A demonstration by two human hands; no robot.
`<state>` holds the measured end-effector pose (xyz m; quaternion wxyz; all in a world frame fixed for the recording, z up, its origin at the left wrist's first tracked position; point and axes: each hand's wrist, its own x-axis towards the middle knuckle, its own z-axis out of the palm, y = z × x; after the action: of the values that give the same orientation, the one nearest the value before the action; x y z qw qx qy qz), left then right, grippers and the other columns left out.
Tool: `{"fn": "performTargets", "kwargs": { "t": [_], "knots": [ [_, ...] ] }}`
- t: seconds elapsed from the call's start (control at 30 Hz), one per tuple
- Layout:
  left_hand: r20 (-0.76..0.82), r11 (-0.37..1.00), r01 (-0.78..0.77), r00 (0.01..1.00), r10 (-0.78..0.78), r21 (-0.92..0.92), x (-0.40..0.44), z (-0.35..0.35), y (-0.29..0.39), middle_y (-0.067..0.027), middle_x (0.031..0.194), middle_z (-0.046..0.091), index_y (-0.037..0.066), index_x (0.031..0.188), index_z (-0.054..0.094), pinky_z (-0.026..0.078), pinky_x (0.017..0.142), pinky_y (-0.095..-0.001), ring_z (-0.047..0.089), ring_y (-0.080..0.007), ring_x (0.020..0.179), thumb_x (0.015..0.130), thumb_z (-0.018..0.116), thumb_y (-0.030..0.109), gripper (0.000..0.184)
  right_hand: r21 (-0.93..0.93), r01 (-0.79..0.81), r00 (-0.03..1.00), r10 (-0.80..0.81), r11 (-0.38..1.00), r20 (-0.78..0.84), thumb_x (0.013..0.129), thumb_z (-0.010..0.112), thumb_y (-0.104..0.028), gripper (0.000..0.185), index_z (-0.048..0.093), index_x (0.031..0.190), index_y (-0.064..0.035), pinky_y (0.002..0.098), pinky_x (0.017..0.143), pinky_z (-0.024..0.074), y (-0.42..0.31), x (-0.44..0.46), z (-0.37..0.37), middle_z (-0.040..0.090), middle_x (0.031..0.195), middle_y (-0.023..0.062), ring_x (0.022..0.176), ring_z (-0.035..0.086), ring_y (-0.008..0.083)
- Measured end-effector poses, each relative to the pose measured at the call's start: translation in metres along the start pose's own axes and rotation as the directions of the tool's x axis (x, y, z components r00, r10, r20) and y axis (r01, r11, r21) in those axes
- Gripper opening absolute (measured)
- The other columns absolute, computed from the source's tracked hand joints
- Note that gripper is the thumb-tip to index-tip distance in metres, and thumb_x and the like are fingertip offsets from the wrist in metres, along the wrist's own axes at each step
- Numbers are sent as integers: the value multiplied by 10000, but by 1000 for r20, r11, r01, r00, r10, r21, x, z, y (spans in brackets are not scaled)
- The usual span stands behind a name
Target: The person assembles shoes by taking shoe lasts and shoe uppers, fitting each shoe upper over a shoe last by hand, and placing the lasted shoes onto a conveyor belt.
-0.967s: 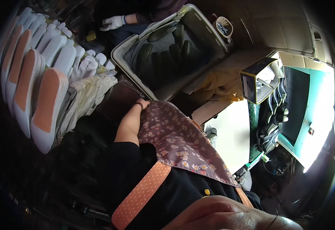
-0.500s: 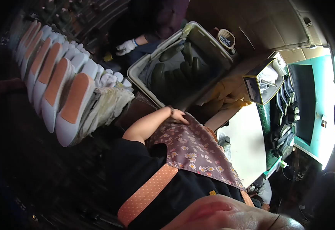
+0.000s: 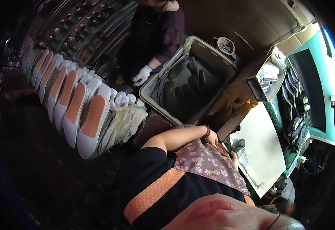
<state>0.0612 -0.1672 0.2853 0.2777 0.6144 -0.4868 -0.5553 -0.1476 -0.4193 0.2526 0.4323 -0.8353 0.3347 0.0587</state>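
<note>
"Against the flowered apron, where is the left hand?"

"At its edge, fingers bent, a dark bracelet on the wrist. A brown piece shows right beside the fingers, but I can't tell whether they are clamped on it."

"And the right hand?"

"Partly hidden behind the apron, a little of it showing. I can't make out its grip either. A grey shoe sits just beside it, on the white table."

"What else is around?"

"White shoes with tan soles stand in a row to the left. Farther forward, a co-worker's gloved hand hangs near a bin holding dark, rounded pieces."
</note>
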Motion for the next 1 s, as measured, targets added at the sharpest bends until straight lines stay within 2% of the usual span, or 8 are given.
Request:
{"fn": "performTargets", "kwargs": {
  "t": [0.2, 0.27, 0.4, 0.53, 0.67, 0.73, 0.87, 1.0],
  "knots": [
    [31, 943, -118, 990, 134, -311, -27, 1, -31, -180, 1223, 549, -25, 1304, 428, 406, 952, -314, 521, -230, 1125, 709, 729, 486, 840, 259, -140, 986, 159, 956, -53, 762, 637, -329, 570, 490, 1181, 29, 314, 909, 377, -30, -22, 0, 566, 1091, 119, 1004, 515, 230],
    [25, 945, 18, 1000, -10, -327, -35, 2, -42, -188, 1294, 493, -30, 1319, 406, 375, 999, -314, 479, -245, 1190, 678, 741, 511, 903, 279, -160, 977, 191, 947, -90, 761, 638, -332, 577, 483, 1200, 8, 322, 927, 362, -41, -30, 3, 557, 1106, 111, 1029, 502, 227],
    [106, 956, 292, 950, -294, 32, -12, 13, -116, -192, 1348, 436, -24, 1306, 430, 326, 1048, -328, 426, -280, 1249, 549, 668, 725, 1091, 335, -295, 933, 346, 895, -103, 743, 651, -322, 638, 445, 1268, -23, 345, 971, 317, -69, -42, 6, 525, 1164, 93, 1091, 462, 219],
    [-58, 844, 533, 846, -530, 65, -34, 36, -198, -192, 1243, 532, 9, 1149, 593, 384, 994, -344, 505, -299, 1167, 603, 607, 730, 904, 370, -326, 918, 385, 870, -97, 737, 662, -313, 674, 423, 1295, -23, 337, 967, 322, -62, -42, 6, 522, 1173, 90, 1097, 459, 206],
    [-72, 644, 764, 641, -764, -33, -66, 59, -251, -182, 1251, 529, 45, 1131, 613, 394, 990, -362, 512, -299, 1156, 664, 665, 451, 621, 469, -407, 867, 493, 784, -72, 728, 682, -323, 705, 408, 1322, -60, 349, 927, 354, -54, -47, 10, 526, 1179, 89, 1115, 460, 216],
    [-273, 680, 730, 642, -716, -67, -90, 61, -239, -156, 1233, 549, 67, 1137, 611, 407, 984, -364, 516, -294, 1150, 706, 650, 340, 512, 477, -477, 804, 586, 738, -101, 713, 706, -286, 705, 415, 1306, -39, 342, 893, 378, -101, -57, 10, 550, 1127, 88, 1057, 491, 205],
    [-295, 631, 747, 567, -769, -208, -111, 58, -244, -173, 1203, 563, 82, 1165, 590, 400, 984, -375, 519, -320, 1135, 705, 684, 318, 526, 515, -363, 849, 503, 776, -160, 712, 714, -222, 698, 410, 1300, 1, 289, 886, 387, -92, -60, 18, 571, 1074, 77, 963, 534, 181],
    [-301, 625, 776, 577, -759, -89, -79, 49, -246, -177, 1198, 565, 57, 1167, 579, 403, 983, -369, 518, -322, 1135, 718, 675, 288, 514, 544, -253, 892, 411, 800, -190, 684, 737, -204, 749, 396, 1317, 6, 295, 906, 396, -78, -61, 24, 564, 1118, 106, 1002, 536, 197]
  ]
}}
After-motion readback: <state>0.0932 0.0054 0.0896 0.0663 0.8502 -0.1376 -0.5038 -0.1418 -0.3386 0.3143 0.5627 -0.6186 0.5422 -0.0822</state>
